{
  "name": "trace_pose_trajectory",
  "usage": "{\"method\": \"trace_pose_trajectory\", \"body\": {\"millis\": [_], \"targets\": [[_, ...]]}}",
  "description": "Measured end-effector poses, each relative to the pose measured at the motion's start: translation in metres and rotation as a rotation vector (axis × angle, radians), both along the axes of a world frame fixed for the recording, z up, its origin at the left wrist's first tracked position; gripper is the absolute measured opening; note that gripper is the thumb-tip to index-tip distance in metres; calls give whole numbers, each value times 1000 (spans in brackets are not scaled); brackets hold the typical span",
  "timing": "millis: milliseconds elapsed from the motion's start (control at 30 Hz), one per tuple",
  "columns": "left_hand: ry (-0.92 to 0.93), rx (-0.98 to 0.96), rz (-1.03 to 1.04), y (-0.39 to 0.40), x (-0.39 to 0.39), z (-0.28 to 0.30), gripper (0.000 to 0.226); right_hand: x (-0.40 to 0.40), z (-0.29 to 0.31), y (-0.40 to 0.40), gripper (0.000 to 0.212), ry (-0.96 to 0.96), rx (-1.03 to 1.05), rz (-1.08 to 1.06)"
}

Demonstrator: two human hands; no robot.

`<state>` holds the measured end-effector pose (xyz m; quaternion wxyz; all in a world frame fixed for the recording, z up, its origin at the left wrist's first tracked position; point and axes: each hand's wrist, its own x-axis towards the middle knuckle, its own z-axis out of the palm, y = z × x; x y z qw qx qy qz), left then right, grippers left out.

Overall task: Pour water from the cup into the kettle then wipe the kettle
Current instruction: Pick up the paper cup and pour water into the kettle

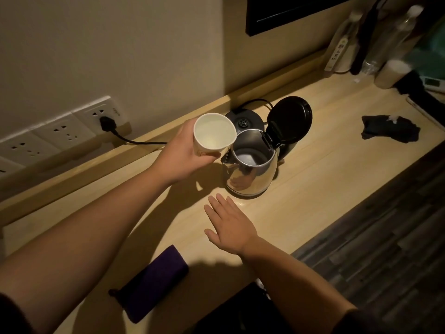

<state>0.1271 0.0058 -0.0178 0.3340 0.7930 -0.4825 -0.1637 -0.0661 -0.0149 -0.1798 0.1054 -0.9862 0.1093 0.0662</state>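
now the left hand (185,150) wraps the paper cup (214,132) at frame centre, tipped toward the open kettle (250,174) just right of it, right hand (231,227) flat and empty below; pouring is underway, and next needs more tilt over the mouth.

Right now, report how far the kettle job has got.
Done: kettle lid open, kettle off its base. In hand: left hand tilts the cup at the kettle's mouth; right hand is empty. Left: finish pouring, then wipe, maybe with the dark cloth.
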Motion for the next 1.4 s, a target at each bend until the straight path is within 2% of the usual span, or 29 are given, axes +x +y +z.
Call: {"method": "trace_pose_trajectory", "body": {"millis": [467,1400], "targets": [[-133,60,-95,-7,3,9,82,1,-4,1,69,-9,-8,-11],[-249,102,-198,-14,5,13,78,2,-5,1,69,-14,-10,-13]]}}
